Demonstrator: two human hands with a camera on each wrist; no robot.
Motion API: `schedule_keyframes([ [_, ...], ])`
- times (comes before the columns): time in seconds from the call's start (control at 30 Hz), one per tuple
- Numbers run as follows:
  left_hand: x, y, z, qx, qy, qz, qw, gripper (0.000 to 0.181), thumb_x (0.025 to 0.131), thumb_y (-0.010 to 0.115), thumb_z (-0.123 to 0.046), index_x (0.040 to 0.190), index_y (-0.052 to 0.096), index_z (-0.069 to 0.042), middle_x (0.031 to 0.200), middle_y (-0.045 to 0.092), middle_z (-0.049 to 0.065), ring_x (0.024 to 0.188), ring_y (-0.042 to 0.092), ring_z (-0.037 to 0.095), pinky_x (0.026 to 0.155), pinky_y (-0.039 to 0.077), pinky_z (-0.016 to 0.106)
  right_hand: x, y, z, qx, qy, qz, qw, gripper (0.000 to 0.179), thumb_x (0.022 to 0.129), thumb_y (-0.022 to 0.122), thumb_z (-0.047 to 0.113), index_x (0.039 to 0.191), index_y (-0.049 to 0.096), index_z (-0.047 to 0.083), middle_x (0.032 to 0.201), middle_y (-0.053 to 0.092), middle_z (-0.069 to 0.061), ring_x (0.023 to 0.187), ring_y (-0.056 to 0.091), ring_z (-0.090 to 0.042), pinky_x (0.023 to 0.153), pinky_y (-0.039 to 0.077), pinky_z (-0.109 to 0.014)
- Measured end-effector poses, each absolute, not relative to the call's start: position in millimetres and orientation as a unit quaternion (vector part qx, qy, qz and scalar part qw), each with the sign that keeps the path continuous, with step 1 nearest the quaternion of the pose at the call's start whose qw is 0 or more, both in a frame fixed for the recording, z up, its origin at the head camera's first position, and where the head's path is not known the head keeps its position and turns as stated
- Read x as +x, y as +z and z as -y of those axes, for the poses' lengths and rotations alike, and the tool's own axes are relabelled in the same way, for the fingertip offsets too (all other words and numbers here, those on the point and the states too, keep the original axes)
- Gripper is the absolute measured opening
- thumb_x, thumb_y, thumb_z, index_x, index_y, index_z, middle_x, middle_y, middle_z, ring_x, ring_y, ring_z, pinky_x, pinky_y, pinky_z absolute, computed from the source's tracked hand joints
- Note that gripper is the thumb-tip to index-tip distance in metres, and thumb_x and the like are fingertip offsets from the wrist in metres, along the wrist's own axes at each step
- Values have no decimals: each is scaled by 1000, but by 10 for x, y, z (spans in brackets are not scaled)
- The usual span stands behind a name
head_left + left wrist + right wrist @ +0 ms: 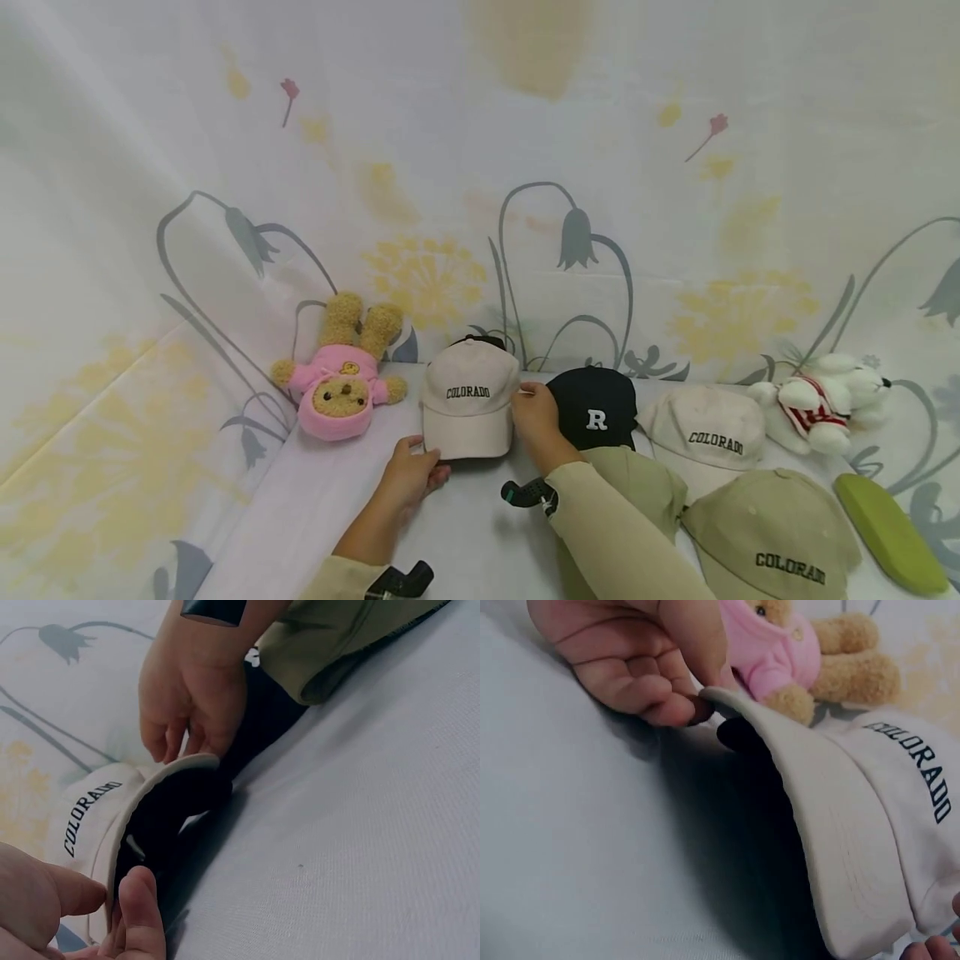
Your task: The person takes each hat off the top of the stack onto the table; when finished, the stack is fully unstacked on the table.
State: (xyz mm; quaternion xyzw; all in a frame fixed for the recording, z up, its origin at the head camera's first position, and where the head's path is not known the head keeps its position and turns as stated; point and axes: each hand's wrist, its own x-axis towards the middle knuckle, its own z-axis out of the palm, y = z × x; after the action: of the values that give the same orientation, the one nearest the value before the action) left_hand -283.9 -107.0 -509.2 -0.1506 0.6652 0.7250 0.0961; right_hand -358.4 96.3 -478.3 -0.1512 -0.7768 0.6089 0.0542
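A cream baseball cap (468, 392) lettered COLORADO sits left of the middle in the head view, brim toward me. Dark material shows behind its crown and beneath the brim (840, 847). My left hand (408, 479) pinches the brim's left corner between thumb and fingers; the left wrist view shows this hand (82, 907) close up. On the cap's other side my right hand (543, 421) holds the edge where brim and crown meet. Only fingertips (934, 949) of it show in the right wrist view. Beside that hand lies a black cap (596, 404) with a white R.
A teddy in pink (341, 387) lies upside down at left. To the right are another cream cap (705, 425), an olive cap (637, 483), a khaki COLORADO cap (776, 525), a white plush toy (821, 404) and a green case (888, 529). A patterned curtain (420, 167) hangs behind.
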Motion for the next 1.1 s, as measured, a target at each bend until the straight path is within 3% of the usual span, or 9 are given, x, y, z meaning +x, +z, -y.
schedule_keyframes([
  [0.57,-2813,-5160,1106,-133,730,-662,107,67,106,54,-7,163,20,-3,109,58,18,79,64,15,68,57,25,-3688,-5028,-895,-159,679,716,34,55,106,51,9,158,36,-2,145,52,-29,133,54,-44,111,47,-55],
  [1.1,-2807,-5145,1131,-130,736,-655,109,68,107,54,-9,164,19,-4,110,57,14,82,61,16,71,54,26,-3719,-5142,-887,-164,717,676,36,55,108,54,12,159,39,4,144,53,-26,134,53,-39,113,46,-50],
])
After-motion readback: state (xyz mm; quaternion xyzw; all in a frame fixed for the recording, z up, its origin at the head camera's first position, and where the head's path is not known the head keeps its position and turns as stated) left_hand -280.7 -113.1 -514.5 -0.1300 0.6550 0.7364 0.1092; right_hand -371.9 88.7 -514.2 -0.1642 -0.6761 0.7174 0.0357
